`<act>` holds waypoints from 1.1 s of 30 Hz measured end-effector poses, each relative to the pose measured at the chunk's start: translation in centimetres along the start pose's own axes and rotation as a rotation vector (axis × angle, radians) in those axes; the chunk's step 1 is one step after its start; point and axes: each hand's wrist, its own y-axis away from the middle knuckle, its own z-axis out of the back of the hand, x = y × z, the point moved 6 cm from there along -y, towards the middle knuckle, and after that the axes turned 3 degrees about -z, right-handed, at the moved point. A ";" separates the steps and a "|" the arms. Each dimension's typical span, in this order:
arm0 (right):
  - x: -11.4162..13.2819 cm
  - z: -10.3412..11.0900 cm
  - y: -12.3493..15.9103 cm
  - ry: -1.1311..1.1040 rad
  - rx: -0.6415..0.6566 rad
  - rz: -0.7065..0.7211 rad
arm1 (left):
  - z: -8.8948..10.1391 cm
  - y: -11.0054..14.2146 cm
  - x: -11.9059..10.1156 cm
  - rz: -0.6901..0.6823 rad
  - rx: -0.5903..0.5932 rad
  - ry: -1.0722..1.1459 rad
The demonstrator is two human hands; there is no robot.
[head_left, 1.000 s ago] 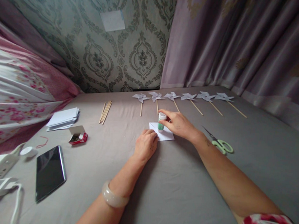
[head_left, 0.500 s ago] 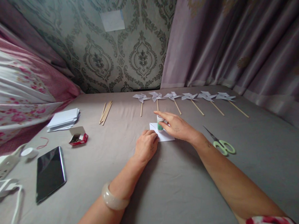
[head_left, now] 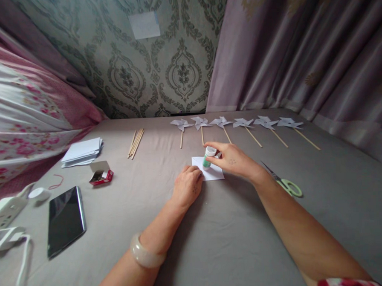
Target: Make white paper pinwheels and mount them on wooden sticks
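A small square of white paper (head_left: 215,174) with a crease or cut line near its upper left corner lies flat on the grey cloth. At its left edge my left hand (head_left: 188,185) holds it down, fingers curled and bunched together. My right hand (head_left: 230,159) grips a white and green glue stick (head_left: 207,158) between thumb and fingers. The glue stick is tilted, its lower end on or just over the paper; the contact point is hard to make out. Scissors with pale green handles (head_left: 292,188) lie by my right wrist, partly covered by the forearm.
Several paper pinwheels on sticks (head_left: 241,122) line the back. Loose wooden sticks (head_left: 135,143), a paper stack (head_left: 82,151) and an open small red box (head_left: 101,177) lie leftward. Nearer are a phone (head_left: 66,221), a white round cap (head_left: 38,195) and a power strip (head_left: 4,212).
The glue stick has gone from upright to tilted, its top leaning right. My right hand has shifted slightly right with it. My left hand stays on the paper.
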 end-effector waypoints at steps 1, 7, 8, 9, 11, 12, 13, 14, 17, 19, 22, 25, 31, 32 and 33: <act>-0.1 0.0 0.0 -0.024 0.023 0.010 | 0.0 0.0 0.0 0.003 -0.001 -0.001; 0.5 0.5 0.4 0.147 -0.014 -0.071 | 0.0 -0.1 0.1 0.013 0.002 -0.007; 0.7 0.5 0.4 0.199 -0.031 -0.087 | -0.1 -0.1 0.1 0.013 0.004 -0.009; 1.1 0.5 0.5 0.241 -0.044 -0.094 | -0.1 -0.1 0.1 0.010 0.005 -0.010; 1.6 0.3 0.6 0.287 -0.052 -0.086 | -0.1 0.0 0.0 0.002 0.000 -0.011; 1.8 0.2 0.6 0.295 -0.049 -0.079 | -0.1 0.0 0.0 0.000 -0.004 -0.012; 2.0 0.0 0.7 0.297 -0.043 -0.072 | -0.1 0.0 0.1 -0.001 -0.005 -0.013; 2.1 -0.1 0.7 0.294 -0.033 -0.063 | -0.1 0.0 0.1 -0.001 -0.005 -0.014; 2.4 -0.3 0.8 0.262 -0.003 -0.031 | -0.1 0.0 0.1 0.000 -0.006 -0.018; 2.5 -0.2 0.8 0.224 -0.002 -0.013 | -0.1 0.0 0.0 -0.003 -0.005 -0.015; 1.7 0.2 0.6 0.136 -0.031 -0.031 | 0.0 0.0 0.0 0.001 0.002 -0.003; -1.0 1.2 0.0 0.002 -0.138 -0.202 | 0.1 -0.1 0.0 0.014 0.000 0.009; -6.1 2.9 0.0 -0.843 -0.413 -0.567 | -0.2 0.0 0.3 -0.003 -0.024 0.031; -6.3 2.9 0.1 -1.004 -0.421 -0.597 | -0.1 0.0 0.4 0.007 -0.051 0.050; -6.1 2.6 0.1 -1.155 -0.402 -0.625 | 0.1 -0.1 0.5 0.023 -0.101 0.084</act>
